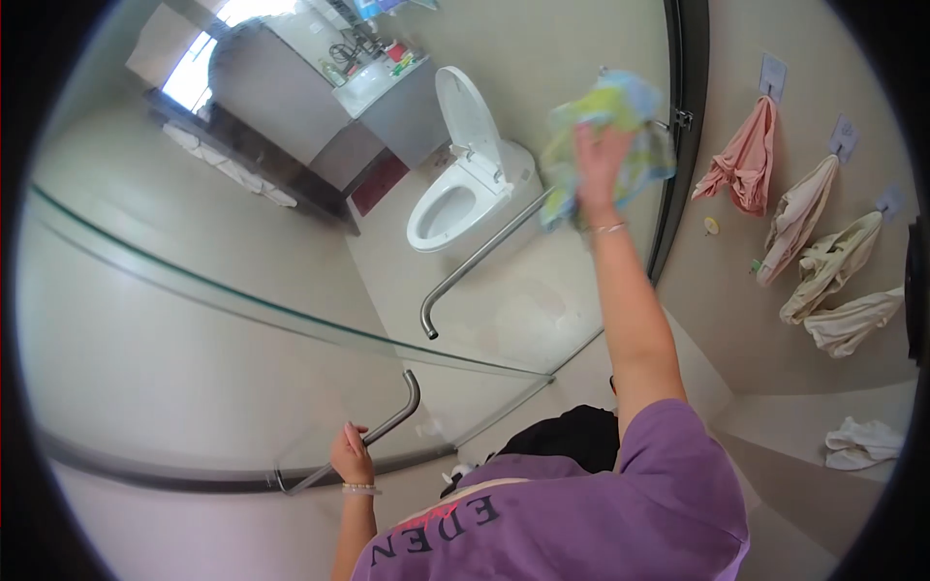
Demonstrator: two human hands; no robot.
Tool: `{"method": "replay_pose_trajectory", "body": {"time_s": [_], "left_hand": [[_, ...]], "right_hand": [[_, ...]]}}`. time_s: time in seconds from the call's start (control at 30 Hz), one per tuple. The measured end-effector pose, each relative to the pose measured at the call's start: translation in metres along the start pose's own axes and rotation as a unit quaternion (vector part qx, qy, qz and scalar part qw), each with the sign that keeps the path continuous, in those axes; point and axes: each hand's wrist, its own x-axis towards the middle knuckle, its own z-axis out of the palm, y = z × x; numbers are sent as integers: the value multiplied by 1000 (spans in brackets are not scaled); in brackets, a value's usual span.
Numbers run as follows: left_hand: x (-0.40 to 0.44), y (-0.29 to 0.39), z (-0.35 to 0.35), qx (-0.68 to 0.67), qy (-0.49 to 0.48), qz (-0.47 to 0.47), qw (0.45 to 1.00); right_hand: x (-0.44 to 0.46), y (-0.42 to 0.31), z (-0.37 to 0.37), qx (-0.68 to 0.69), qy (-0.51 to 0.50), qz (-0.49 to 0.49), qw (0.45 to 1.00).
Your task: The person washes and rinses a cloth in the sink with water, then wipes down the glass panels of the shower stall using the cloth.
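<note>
My left hand (352, 455) is closed around the metal bar handle (392, 421) on the curved glass door (242, 387) at the lower left. Up at the right, my right hand (601, 160) presses a blue, green and yellow patterned cloth (635, 121) against the glass, beside the dark upright frame. The hand is blurred, with its fingers spread over the cloth. A second bent metal handle (480, 254) runs diagonally below the cloth.
Behind the glass stand a white toilet (455, 208) with its lid up and a sink (368, 87). Several garments, one of them pink (751, 160), hang from hooks on the right wall. A white cloth (862, 445) lies on a ledge at the lower right.
</note>
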Motion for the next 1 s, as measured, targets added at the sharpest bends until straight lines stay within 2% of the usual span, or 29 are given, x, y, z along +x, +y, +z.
{"method": "replay_pose_trajectory", "body": {"time_s": [0.07, 0.1, 0.17, 0.2, 0.23, 0.27, 0.3, 0.33, 0.37, 0.4, 0.47, 0.5, 0.53, 0.6, 0.67, 0.7, 0.73, 0.8, 0.87, 0.93, 0.97, 1.0], "left_hand": [[-2, 1, -1, 13, -16, -20, 1000], [-3, 2, 1, 20, 7, 0, 1000], [-2, -2, 1, 19, 18, 19, 999], [-2, -2, 3, 15, 25, 28, 999], [-3, 1, 5, 5, 21, 17, 1000], [-4, 4, 3, -1, 18, 8, 1000], [-3, 5, 1, -5, 15, -1, 1000], [-2, 4, 1, -6, 9, -2, 1000], [-1, 1, 0, -7, 2, -3, 1000], [-2, -1, 0, -8, -6, -5, 1000], [-2, -4, 0, -19, -23, -18, 999], [-2, -5, -1, -24, -29, -25, 999], [-2, -5, -1, -30, -28, -19, 999], [-2, -4, 0, -43, -30, -13, 999], [-1, -4, 0, -35, -38, -20, 998], [0, 1, 0, -29, -38, -23, 999], [0, 6, -3, -23, -38, -27, 999], [-1, 14, -5, -15, -38, -29, 999], [-1, 14, -4, -9, -33, -25, 999], [-2, 13, -4, 10, -31, -3, 999], [-4, 9, -2, 21, -17, 8, 1000], [-5, 11, -3, 36, -21, 16, 999]], "right_hand": [[6, 62, -26, 116, 12, 109, 987], [-14, 89, -39, 182, 14, 179, 967], [-100, 121, -52, 316, 54, 326, 890], [-148, 109, -49, 366, 96, 383, 843], [-192, 95, -33, 369, 227, 371, 821], [-245, 90, -32, 408, 153, 487, 757], [-277, 49, -22, 364, 112, 486, 786], [-289, -1, -7, 246, 45, 416, 874], [-284, -46, -1, 84, -55, 274, 956], [-262, -79, 4, 7, -134, 172, 976], [-188, -101, 8, -21, -262, 63, 963], [-126, -117, 6, -25, -196, -33, 980], [-78, -107, 2, -70, -200, -95, 973], [-12, -78, 3, -19, 15, -144, 989], [-1, -33, -4, 57, 100, -19, 993], [-12, -3, -16, 82, 46, 43, 995], [-35, 27, -24, 107, 36, 102, 988], [-122, 83, -27, 206, 100, 267, 936], [-202, 113, -27, 277, 209, 387, 855], [-226, 97, -18, 247, 246, 432, 832], [-208, 100, -19, 120, 136, 384, 906], [-174, 84, -14, 69, 77, 289, 952]]}}
